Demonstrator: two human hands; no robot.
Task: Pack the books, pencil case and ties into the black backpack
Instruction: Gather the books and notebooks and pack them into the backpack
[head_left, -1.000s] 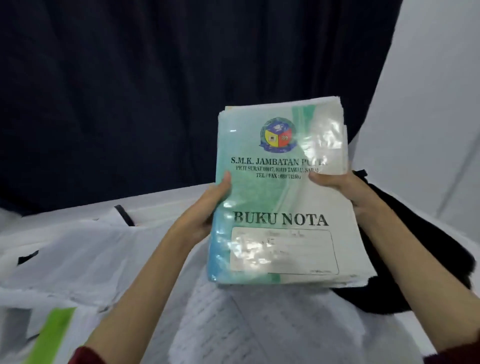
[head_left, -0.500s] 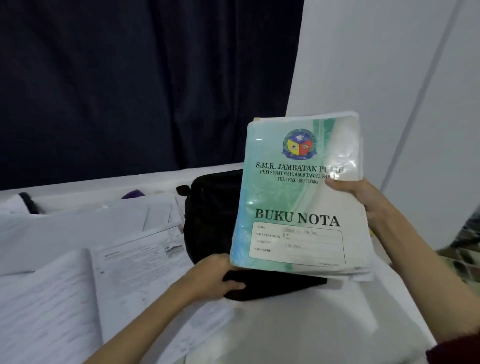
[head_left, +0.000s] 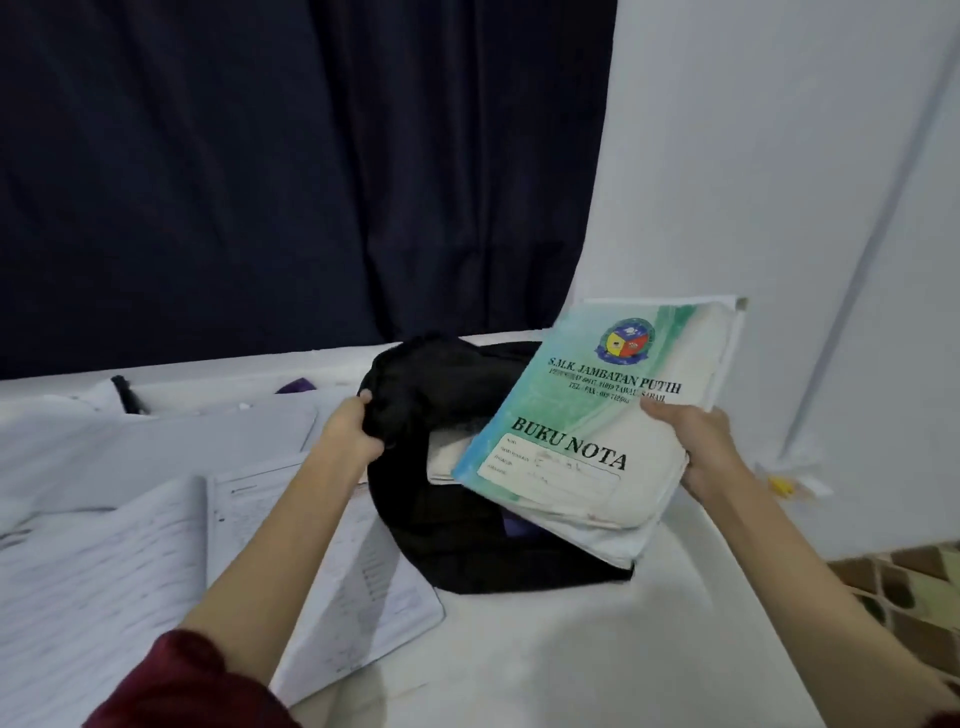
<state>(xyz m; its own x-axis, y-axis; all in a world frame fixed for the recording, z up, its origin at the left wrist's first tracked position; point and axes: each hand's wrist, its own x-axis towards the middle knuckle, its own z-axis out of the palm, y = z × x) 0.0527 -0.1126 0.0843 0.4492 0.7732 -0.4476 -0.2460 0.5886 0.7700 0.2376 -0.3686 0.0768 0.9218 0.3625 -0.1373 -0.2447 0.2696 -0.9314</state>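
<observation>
The black backpack (head_left: 447, 540) lies on the white table, its mouth pulled open. My left hand (head_left: 349, 430) grips the backpack's upper left flap and lifts it. My right hand (head_left: 698, 447) grips the right edge of a stack of green-and-white notebooks (head_left: 576, 431) titled "BUKU NOTA". The stack tilts down to the left, its lower corner over the open mouth. Another pale book (head_left: 447, 451) shows inside the bag. Something purple (head_left: 514, 527) peeks out under the stack.
Open papers and written sheets (head_left: 156, 561) cover the table's left side. A black pen (head_left: 127, 396) and a purple item (head_left: 297, 386) lie at the back. A dark curtain hangs behind; a white wall and patterned floor (head_left: 904, 587) are on the right.
My left hand moved from the bag's lower front edge up to its flap and pulled it open. The notebook stack tilted and came down toward the bag's mouth.
</observation>
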